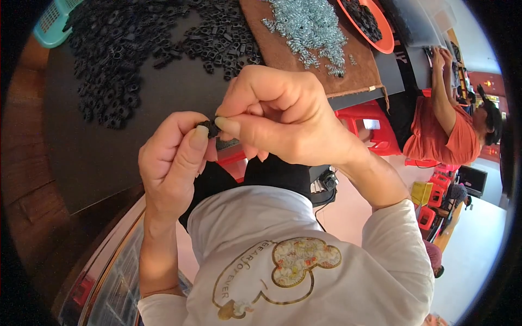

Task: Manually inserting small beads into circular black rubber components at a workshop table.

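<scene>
Between my two hands, just over the near edge of the table, is a small black plastic part (209,129). My left hand (171,157) pinches it between thumb and fingers. From the other side, the thumb and bent index finger of my right hand (285,117) close on its right end; the fingertips hide much of it. Beyond my hands lie a big heap of black plastic pieces (117,54) and a smaller heap of ring-shaped black pieces (225,43). Silvery coil springs (310,30) are piled on a brown cloth (359,79) to the right.
An orange-red bowl (388,42) with black pieces stands at the far right, and a teal basket (50,27) at the far left. A red stool (383,133) is beside the dark table (168,81). Another person in an orange shirt (440,133) works at the right.
</scene>
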Motion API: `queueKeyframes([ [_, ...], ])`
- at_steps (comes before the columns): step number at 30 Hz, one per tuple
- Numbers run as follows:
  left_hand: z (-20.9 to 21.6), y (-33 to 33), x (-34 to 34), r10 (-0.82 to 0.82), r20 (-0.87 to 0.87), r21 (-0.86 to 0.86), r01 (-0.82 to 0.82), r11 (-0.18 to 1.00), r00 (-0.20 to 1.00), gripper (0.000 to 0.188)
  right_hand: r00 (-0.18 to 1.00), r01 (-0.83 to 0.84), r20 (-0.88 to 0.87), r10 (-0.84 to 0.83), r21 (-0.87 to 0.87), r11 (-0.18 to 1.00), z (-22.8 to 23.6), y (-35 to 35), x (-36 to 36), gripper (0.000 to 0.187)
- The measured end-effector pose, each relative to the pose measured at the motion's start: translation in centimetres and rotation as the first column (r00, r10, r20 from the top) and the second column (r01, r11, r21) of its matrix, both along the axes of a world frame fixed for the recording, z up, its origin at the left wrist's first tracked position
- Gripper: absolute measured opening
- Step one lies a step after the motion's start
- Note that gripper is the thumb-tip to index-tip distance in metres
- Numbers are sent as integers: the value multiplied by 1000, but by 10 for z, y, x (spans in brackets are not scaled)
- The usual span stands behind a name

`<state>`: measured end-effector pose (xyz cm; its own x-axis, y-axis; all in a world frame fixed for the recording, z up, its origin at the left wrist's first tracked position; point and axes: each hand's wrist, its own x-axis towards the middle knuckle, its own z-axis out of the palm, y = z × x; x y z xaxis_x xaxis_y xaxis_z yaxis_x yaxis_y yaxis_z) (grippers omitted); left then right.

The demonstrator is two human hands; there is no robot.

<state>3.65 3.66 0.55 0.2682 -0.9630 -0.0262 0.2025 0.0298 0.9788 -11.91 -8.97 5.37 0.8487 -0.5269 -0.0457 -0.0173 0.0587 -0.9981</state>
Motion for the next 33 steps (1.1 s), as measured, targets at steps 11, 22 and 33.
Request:
queueKeyframes([
  [11, 5, -3, -6, 65, -46, -47, -67, 997, 997, 18, 989, 31, 149, 14, -294, 955, -9, 4, 2, 9],
  [22, -6, 2, -4, 94, 127, -80, -84, 993, 987, 22, 971, 133, 239, -9, -509, 851, -19, 9, 4, 11],
  [33, -2, 2, -8, 72, 88, -64, -67, 996, 993, 25, 980, 37, 198, -13, -120, 992, -20, 8, -4, 5],
])
